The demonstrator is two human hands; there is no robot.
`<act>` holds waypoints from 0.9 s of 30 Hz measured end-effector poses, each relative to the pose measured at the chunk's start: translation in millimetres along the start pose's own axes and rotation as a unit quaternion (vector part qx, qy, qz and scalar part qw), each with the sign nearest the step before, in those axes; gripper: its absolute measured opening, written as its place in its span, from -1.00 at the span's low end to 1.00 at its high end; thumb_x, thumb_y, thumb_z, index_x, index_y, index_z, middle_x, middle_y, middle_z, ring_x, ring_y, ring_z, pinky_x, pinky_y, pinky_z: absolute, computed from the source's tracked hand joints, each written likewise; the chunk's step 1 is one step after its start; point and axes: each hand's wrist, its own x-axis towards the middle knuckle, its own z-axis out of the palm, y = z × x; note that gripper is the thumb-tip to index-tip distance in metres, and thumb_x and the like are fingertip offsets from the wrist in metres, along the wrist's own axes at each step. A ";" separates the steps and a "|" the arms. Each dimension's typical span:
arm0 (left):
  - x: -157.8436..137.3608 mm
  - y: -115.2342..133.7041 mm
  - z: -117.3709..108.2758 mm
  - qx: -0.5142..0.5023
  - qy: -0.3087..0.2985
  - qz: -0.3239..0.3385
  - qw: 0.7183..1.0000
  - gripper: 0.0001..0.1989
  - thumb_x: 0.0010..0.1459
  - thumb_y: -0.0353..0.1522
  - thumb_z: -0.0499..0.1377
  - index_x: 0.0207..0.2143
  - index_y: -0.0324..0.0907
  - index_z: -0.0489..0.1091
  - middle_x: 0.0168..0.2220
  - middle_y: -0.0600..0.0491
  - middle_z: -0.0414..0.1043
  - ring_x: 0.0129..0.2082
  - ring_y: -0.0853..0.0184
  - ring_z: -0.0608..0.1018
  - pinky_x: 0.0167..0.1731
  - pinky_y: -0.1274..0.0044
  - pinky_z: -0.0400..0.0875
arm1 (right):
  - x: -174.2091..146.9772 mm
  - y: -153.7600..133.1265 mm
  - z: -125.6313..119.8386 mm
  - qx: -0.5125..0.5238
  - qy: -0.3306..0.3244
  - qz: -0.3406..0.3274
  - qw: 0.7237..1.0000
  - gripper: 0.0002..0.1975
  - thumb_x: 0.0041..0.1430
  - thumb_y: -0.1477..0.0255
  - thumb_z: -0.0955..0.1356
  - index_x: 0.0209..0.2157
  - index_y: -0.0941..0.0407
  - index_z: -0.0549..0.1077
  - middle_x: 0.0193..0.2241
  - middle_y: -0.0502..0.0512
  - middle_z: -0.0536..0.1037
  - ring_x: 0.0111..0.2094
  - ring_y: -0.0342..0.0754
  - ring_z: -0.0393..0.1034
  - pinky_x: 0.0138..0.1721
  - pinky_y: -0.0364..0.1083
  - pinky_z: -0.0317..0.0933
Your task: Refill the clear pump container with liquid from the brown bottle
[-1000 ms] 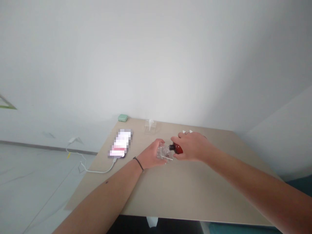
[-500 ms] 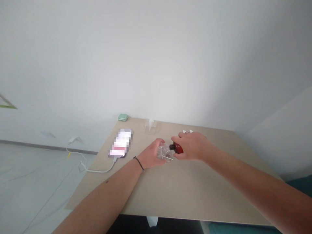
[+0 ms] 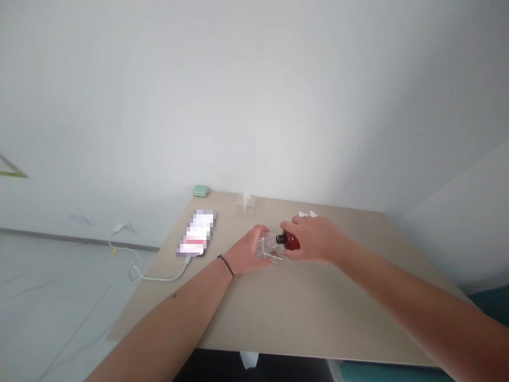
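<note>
My left hand is closed around the side of a small clear container above the table. A thin white stick slants across the container's near side. My right hand grips a dark red bottle, tipped on its side. The bottle's black neck points left, at the container's opening; whether the two touch I cannot tell. Some reddish colour shows low in the container. Part of the bottle is hidden by my right fingers.
A phone with a lit, blurred screen lies at the left, a white cable plugged into it. At the back of the table are a mint-green case and a clear box with white tissue. White scraps lie behind my right hand.
Both hands stay almost where they were, with the bottle still tipped toward the container. The right hand and bottle have shifted very slightly.
</note>
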 end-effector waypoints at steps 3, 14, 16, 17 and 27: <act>-0.3 0.8 -0.1 0.036 -0.007 0.008 0.999 -0.26 -0.15 -0.38 0.42 0.07 -0.09 0.16 -0.01 -0.06 0.31 -0.20 0.25 0.53 -0.13 0.30 0.43 | -0.3 2.4 4.6 0.029 -0.002 0.006 1.000 -0.53 0.07 -0.01 0.32 -0.10 0.00 0.42 -0.24 0.13 0.55 -0.26 0.11 0.50 -0.36 -0.07 0.22; 2.0 2.4 -3.6 0.018 0.014 -0.004 1.000 -0.27 -0.15 -0.37 0.42 0.04 -0.10 0.12 0.00 -0.03 0.32 -0.18 0.28 0.49 -0.14 0.37 0.40 | -6.2 11.6 43.7 0.421 0.169 0.086 0.887 -0.57 0.11 0.17 0.32 -0.01 0.05 0.36 -0.12 0.11 0.56 -0.19 0.06 0.47 -0.14 0.01 0.31; 3.7 -1.5 -5.5 -0.003 0.032 -0.001 0.999 -0.27 -0.16 -0.36 0.42 0.03 -0.09 0.13 0.01 -0.02 0.31 -0.16 0.29 0.48 -0.12 0.39 0.38 | -5.6 10.7 56.9 0.493 0.240 0.105 0.829 -0.56 0.14 0.12 0.28 -0.02 0.05 0.34 -0.07 0.15 0.53 -0.11 0.09 0.46 -0.06 0.05 0.30; 4.4 -3.3 -6.4 -0.017 0.039 -0.001 0.999 -0.28 -0.16 -0.35 0.42 0.02 -0.09 0.14 0.01 -0.01 0.30 -0.17 0.30 0.47 -0.13 0.41 0.38 | -5.0 9.6 63.8 0.514 0.272 0.114 0.806 -0.54 0.15 0.08 0.25 -0.02 0.05 0.33 -0.04 0.18 0.51 -0.07 0.11 0.44 -0.02 0.08 0.29; 2.8 7.8 -8.2 -0.151 0.075 -0.059 0.984 -0.32 -0.20 -0.41 0.37 -0.03 -0.04 0.12 -0.07 0.10 0.28 -0.34 0.44 0.45 -0.38 0.58 0.36 | -2.5 -14.7 105.7 0.524 0.327 0.134 0.775 -0.39 0.22 0.00 -0.01 0.09 0.08 0.21 -0.08 0.29 0.48 -0.06 0.20 0.42 -0.04 0.12 0.29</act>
